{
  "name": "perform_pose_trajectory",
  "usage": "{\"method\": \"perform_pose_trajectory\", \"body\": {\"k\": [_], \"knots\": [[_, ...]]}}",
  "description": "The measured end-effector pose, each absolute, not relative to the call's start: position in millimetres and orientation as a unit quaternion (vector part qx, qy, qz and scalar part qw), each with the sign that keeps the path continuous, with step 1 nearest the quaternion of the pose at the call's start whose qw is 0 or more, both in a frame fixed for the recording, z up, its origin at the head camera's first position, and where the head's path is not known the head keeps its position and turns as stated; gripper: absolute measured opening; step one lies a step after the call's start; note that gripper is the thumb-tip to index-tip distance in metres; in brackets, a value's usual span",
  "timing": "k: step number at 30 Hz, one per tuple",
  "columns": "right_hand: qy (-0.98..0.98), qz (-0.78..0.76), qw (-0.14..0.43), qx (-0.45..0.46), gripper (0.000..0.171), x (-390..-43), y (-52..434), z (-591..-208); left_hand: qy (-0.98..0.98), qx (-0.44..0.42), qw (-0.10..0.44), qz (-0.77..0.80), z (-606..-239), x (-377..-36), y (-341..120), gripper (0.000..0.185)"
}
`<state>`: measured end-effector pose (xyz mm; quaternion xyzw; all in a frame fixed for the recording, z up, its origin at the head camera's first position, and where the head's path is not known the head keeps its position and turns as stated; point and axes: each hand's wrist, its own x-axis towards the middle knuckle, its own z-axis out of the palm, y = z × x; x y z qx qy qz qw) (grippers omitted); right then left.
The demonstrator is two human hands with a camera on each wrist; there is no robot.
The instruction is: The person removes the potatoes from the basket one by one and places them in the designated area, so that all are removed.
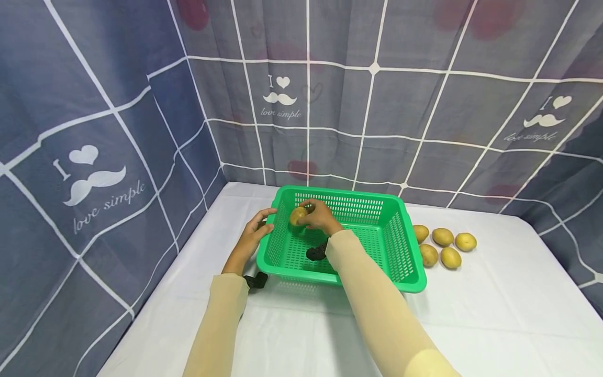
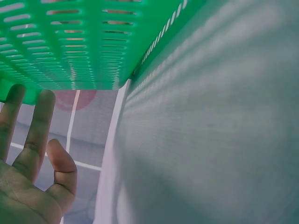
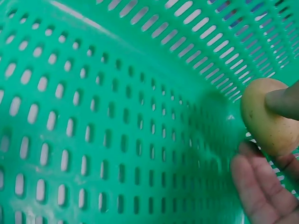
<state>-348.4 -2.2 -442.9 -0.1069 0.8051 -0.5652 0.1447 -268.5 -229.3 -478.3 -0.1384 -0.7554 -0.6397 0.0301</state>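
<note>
A green plastic basket [image 1: 339, 279] with slotted sides stands on the white table. Inside it, toward the left end, my right hand [image 1: 320, 217] holds a potato [image 1: 297, 215] between thumb and fingers. The right wrist view shows the same potato [image 3: 268, 119] above the perforated basket floor, the thumb pressed on its side. My left hand [image 1: 252, 235] is at the basket's left rim, its fingers spread and touching the edge. In the left wrist view, the fingers [image 2: 37, 130] reach up to the rim from outside, mostly straight.
Several potatoes [image 1: 443, 237] lie on the table just right of the basket. The white tabletop [image 1: 499, 298] extends in front and to the right. Grey checked curtains [image 1: 339, 104] hang behind the table and along its sides. Black wrist devices [image 1: 256, 280] sit at both wrists.
</note>
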Motion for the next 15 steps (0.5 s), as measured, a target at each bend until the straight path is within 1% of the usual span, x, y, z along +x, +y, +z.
{"method": "perform_pose_trajectory", "body": {"k": [4,8,15], "knots": [[0.768,-0.610,0.165,-0.106,0.056,-348.9,-1.5,-441.1,-0.752,-0.142,0.029,-0.643,-476.8,-267.1,-227.9,0.051],[0.740,-0.643,0.167,-0.107,0.060,-351.3,-1.6,-439.7,-0.750,-0.142,0.028,-0.645,-476.1,-267.0,-227.3,0.051],[0.712,-0.665,0.192,-0.118,0.062,-349.7,-0.5,-430.9,-0.750,-0.141,0.028,-0.645,-476.1,-266.8,-228.4,0.051]]}}
